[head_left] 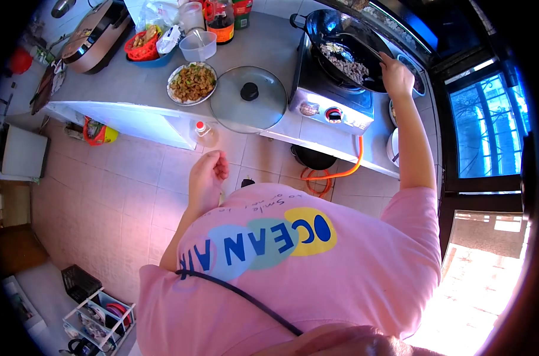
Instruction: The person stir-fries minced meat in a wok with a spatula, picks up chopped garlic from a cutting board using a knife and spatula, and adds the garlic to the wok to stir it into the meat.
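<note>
My right hand (397, 76) is closed round the handle of a spatula (364, 46), whose far end reaches into a black wok (326, 26). Chopped, pale meat-like food (345, 61) lies in the wok, which sits on a silver gas stove (332, 107). My left hand (209, 172) hangs in front of my body below the counter edge, its fingers curled with nothing visible in them. Nearest to it is a clear bottle with a red cap (205, 133). A glass lid (249, 110) with a black knob lies on the counter beside a plate of cooked food (192, 83).
Left along the counter (124, 89) are a rice cooker (94, 38), a red basket (144, 47), a clear container (198, 45) and a sauce bottle (220, 24). An orange hose (359, 157) hangs from the stove. A dish rack (100, 320) stands at lower left.
</note>
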`<state>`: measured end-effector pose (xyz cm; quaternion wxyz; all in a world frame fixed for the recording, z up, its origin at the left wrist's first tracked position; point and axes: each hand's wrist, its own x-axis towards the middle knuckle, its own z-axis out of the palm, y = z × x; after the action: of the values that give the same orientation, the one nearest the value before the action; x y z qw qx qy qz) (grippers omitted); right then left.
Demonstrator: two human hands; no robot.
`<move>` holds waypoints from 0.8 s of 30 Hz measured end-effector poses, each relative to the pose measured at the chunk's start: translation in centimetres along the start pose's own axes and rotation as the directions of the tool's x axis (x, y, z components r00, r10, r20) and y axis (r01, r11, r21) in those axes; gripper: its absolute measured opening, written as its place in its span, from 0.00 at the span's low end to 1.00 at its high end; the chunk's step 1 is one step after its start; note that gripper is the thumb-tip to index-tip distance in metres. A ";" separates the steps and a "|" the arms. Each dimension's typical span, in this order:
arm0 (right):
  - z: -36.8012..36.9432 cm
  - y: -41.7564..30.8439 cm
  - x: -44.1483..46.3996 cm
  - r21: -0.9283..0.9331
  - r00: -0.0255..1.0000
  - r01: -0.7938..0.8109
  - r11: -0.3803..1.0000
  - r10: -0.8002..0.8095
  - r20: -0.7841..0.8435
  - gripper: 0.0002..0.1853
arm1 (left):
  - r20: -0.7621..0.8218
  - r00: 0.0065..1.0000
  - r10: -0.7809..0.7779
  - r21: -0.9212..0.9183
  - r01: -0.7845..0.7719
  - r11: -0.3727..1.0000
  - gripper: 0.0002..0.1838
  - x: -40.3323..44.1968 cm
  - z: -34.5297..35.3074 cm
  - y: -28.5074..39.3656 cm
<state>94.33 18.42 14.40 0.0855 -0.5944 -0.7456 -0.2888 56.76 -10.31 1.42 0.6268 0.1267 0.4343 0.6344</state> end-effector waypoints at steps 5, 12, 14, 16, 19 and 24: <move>-0.5 0.3 -0.5 -0.016 0.998 -0.021 1.000 0.022 0.065 0.15 | 0.016 1.000 0.023 0.017 -0.023 1.000 0.08 -0.2 0.6 0.3; 0.7 1.6 -1.4 -0.002 0.998 -0.037 0.999 0.037 0.047 0.16 | 0.022 1.000 0.003 -0.007 -0.003 1.000 0.07 0.0 0.7 0.2; -0.7 1.6 -1.9 0.051 0.999 -0.029 0.998 0.027 0.026 0.15 | 0.026 1.000 0.007 0.001 -0.008 1.000 0.07 -0.1 0.8 0.4; -1.9 1.1 -2.2 0.025 0.999 -0.018 1.000 0.017 0.044 0.15 | 0.031 0.999 0.012 0.008 -0.013 1.000 0.07 0.2 0.8 0.3; -1.5 0.7 -2.0 -0.006 0.999 0.014 1.000 -0.014 0.040 0.15 | 0.046 0.999 0.011 0.010 -0.011 1.000 0.07 0.2 0.7 -0.1; -1.0 0.8 -1.5 0.014 0.999 -0.041 0.999 0.041 0.009 0.14 | 0.048 0.999 0.020 0.031 -0.022 0.999 0.07 0.3 0.7 0.1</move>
<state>95.25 16.74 14.77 0.0924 -0.6103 -0.7357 -0.2789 57.13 -9.73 1.77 0.6282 0.1562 0.4277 0.6309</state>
